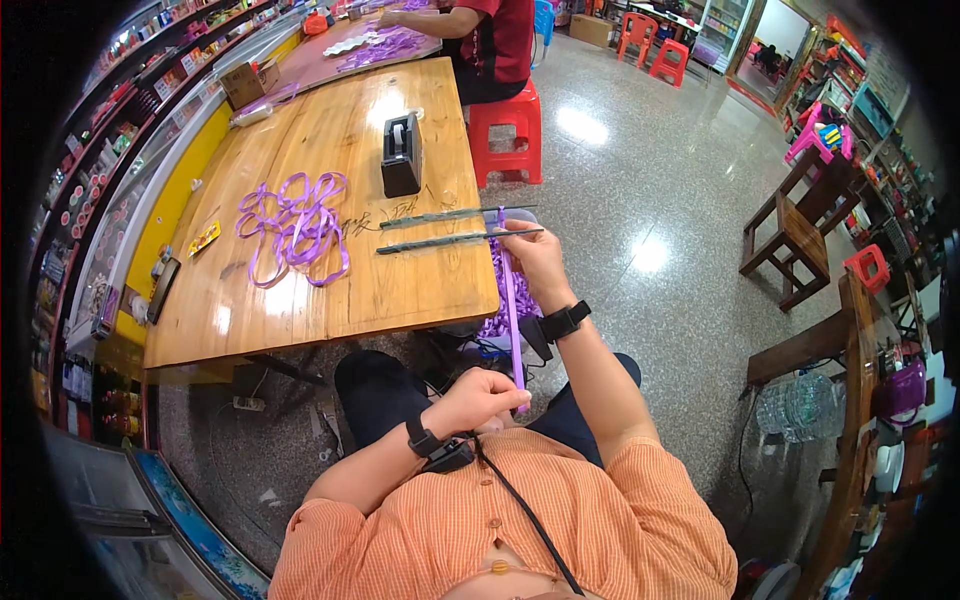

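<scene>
A strip of purple ribbon (514,318) runs taut between my two hands beside the table's right edge. Its lower end is pinched in my left hand (478,396), close to my lap. My right hand (537,262) has its fingers closed on the upper part of the ribbon, at the nearer of two thin dark rods. The nearer rod (440,243) and the farther rod (435,217) are taped to the tabletop and stick out past its edge. Purple ribbon also loops around the farther rod's outer part. Below, a container holds many purple ribbon pieces (490,325), partly hidden.
A loose heap of purple ribbon (310,228) lies on the wooden table (350,300). A black tape dispenser (401,165) stands farther back. A person in red (500,45) sits on a red stool (505,130) beyond. A wooden chair (790,240) stands to the right.
</scene>
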Action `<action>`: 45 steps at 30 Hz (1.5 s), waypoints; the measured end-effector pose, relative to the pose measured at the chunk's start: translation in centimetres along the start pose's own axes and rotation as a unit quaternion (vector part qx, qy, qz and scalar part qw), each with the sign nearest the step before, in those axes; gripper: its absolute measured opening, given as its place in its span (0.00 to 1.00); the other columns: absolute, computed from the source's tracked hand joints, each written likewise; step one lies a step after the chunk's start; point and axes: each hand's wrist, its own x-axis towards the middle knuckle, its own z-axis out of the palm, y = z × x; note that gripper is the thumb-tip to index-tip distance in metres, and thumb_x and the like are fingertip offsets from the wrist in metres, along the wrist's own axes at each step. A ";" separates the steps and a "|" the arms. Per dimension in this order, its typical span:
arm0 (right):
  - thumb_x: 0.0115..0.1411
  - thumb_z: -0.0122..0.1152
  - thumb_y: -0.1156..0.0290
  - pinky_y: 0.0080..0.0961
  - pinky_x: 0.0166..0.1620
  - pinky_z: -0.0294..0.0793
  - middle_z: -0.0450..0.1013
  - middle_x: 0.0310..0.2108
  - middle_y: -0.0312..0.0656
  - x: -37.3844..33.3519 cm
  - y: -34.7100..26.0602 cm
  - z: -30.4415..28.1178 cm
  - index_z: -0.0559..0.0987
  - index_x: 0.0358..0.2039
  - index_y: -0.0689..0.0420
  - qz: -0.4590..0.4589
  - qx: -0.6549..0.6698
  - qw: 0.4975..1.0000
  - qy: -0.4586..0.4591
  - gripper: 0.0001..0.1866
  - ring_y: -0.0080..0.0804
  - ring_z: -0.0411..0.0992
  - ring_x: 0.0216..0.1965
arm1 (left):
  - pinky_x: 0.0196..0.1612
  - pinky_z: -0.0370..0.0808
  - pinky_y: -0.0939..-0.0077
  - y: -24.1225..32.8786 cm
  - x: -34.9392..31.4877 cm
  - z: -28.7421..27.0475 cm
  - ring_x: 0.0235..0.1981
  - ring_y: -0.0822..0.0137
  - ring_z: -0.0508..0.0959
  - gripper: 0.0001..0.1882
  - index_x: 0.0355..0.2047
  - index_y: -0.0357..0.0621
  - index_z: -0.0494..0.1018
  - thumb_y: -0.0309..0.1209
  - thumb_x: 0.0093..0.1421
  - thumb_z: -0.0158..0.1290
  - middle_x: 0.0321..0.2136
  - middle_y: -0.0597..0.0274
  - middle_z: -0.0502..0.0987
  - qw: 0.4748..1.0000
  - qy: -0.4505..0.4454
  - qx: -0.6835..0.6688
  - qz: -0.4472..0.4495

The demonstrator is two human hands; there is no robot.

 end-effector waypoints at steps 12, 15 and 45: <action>0.60 0.66 0.68 0.12 0.23 0.65 0.74 0.25 0.29 -1.6 -2.8 -1.1 0.81 0.37 0.61 0.133 0.036 0.982 -0.132 0.10 0.15 0.69 0.21 | 0.29 0.73 0.81 -0.7 0.2 0.7 0.25 0.79 0.75 0.13 0.31 0.37 0.82 0.37 0.62 0.59 0.25 0.66 0.81 0.996 -0.013 -0.028 0.086; 0.62 0.64 0.68 0.11 0.25 0.65 0.73 0.25 0.28 -1.7 -1.9 -1.4 0.81 0.36 0.60 0.139 0.151 0.967 -0.152 0.08 0.14 0.68 0.22 | 0.32 0.74 0.81 -0.2 0.2 0.8 0.28 0.79 0.76 0.13 0.31 0.37 0.82 0.36 0.62 0.59 0.27 0.65 0.82 0.996 -0.022 -0.029 0.080; 0.60 0.65 0.67 0.13 0.23 0.65 0.74 0.22 0.30 -3.2 -2.7 -1.0 0.82 0.30 0.59 0.077 -0.014 0.992 -0.094 0.09 0.15 0.67 0.19 | 0.25 0.69 0.82 1.7 -1.7 1.5 0.21 0.80 0.72 0.12 0.32 0.37 0.82 0.35 0.62 0.60 0.19 0.68 0.77 0.999 0.021 -0.021 0.037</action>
